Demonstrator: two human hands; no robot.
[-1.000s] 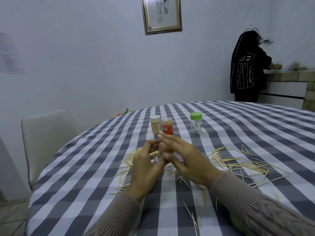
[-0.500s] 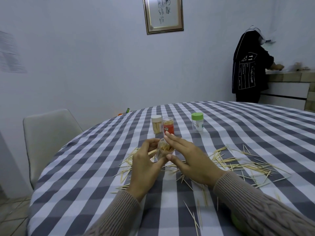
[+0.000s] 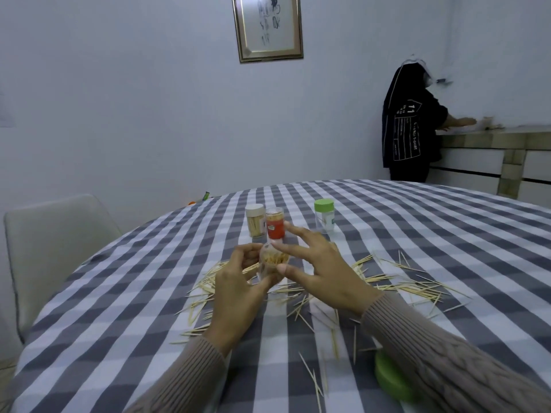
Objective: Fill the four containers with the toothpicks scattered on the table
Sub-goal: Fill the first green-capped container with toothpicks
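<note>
My left hand (image 3: 238,281) grips a small clear container (image 3: 272,259) full of toothpicks, tilted with its open mouth toward me. My right hand (image 3: 322,272) hovers beside it, its index fingertip and thumb at the container's rim, the other fingers spread straight. Loose toothpicks (image 3: 399,286) lie scattered on the checked tablecloth (image 3: 125,323) around and below both hands. Behind stand a white-lidded container (image 3: 255,220) with toothpicks, an orange-labelled container (image 3: 275,223) and a green-lidded clear container (image 3: 324,216).
A green lid (image 3: 390,380) lies near my right sleeve at the table's front. A grey chair (image 3: 56,239) stands at the left. A person in a black jacket (image 3: 411,126) stands at a counter at the back right.
The container in my left hand has tipped so its mouth faces me. My right hand's fingers have spread and lifted off the top.
</note>
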